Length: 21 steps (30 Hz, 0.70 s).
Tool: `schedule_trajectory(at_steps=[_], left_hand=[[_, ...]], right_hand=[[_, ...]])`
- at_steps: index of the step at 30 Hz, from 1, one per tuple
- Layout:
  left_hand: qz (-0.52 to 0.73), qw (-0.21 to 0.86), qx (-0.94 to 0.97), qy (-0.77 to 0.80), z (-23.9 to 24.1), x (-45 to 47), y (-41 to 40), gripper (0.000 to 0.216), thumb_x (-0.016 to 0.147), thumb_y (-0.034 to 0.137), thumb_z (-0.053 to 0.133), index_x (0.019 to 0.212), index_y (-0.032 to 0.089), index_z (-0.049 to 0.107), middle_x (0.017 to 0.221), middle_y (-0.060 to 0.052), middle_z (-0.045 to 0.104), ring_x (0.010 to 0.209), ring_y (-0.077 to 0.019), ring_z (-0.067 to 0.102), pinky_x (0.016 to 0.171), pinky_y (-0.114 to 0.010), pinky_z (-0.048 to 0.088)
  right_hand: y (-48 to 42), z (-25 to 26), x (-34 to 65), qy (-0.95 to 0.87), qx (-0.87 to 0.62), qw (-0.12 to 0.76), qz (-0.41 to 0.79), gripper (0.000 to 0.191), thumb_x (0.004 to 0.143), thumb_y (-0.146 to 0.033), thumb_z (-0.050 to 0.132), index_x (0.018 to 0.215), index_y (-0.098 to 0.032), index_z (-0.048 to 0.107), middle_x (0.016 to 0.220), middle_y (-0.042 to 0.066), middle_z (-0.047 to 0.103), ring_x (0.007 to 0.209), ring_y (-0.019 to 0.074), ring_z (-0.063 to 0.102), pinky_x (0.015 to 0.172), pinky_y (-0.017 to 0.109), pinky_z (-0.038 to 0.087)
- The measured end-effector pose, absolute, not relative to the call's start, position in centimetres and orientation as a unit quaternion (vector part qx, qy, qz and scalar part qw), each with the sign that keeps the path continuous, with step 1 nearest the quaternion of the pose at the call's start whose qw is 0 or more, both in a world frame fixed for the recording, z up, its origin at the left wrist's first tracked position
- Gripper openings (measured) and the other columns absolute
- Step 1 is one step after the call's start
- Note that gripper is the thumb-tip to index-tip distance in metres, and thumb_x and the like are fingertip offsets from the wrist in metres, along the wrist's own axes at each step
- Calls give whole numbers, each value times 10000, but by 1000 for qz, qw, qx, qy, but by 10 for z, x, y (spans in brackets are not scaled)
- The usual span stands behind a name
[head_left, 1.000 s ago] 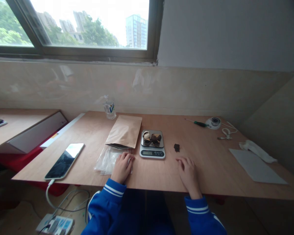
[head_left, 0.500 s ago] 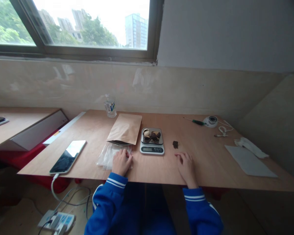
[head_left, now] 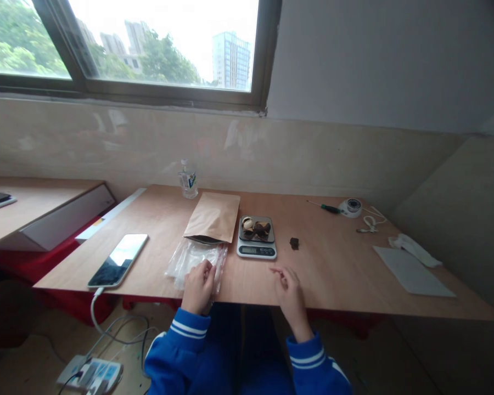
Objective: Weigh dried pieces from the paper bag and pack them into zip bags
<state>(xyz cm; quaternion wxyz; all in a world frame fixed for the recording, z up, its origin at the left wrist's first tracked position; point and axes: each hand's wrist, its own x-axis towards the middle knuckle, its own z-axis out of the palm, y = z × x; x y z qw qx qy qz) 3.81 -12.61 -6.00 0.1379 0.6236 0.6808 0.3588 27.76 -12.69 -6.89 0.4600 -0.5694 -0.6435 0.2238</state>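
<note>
My left hand (head_left: 198, 285) is at the table's front edge with its fingers curled closed over the near side of clear plastic bags (head_left: 184, 262). Beyond the bags lies a brown paper pouch (head_left: 214, 215), its dark mouth facing me. My right hand (head_left: 288, 291) hovers near the front edge, index finger stretched out and the others loosely bent, with nothing visible in it. Between and beyond the hands stands a digital kitchen scale (head_left: 257, 251). Several dark shell-like pieces (head_left: 260, 229) and a pale round one (head_left: 247, 223) rest on its plate. A small dark brown piece (head_left: 294, 243) lies to its right.
A phone (head_left: 118, 260) with a charging cable lies at the left, and a plastic bottle (head_left: 188, 180) stands at the back. Farther right are a green-handled screwdriver (head_left: 330, 209), a white camera (head_left: 351, 208), a grey sheet (head_left: 414, 271) and a white cloth (head_left: 415, 250). A power strip (head_left: 91, 374) is below.
My right hand has moved left, away from the small dark piece. My left hand has drawn slightly toward me, and the plastic bags are spread a little differently. The view has shifted slightly.
</note>
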Motion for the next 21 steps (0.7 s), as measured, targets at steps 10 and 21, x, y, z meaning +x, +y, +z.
schedule_trajectory(at_steps=[10,21], left_hand=[[387,223,718,533,-11,52,-152,187,890,323,424,789,196,519,760,-31,554,725,-177,523,677,-309,421],[534,294,637,472,-22,103,-145,155,902,278,467,1024,200,521,956,-54,592,883,-167,585,798,-318,475]], right_hand=[[-139,-34,160,-494,-413,512,569,348,865,-507,476,966,-190,575,910,56,679,798,187,650,716,300,512],[-140,-20,213,-454,-451,582,503,255,780,-403,659,846,-157,655,831,60,701,849,206,652,812,332,498]])
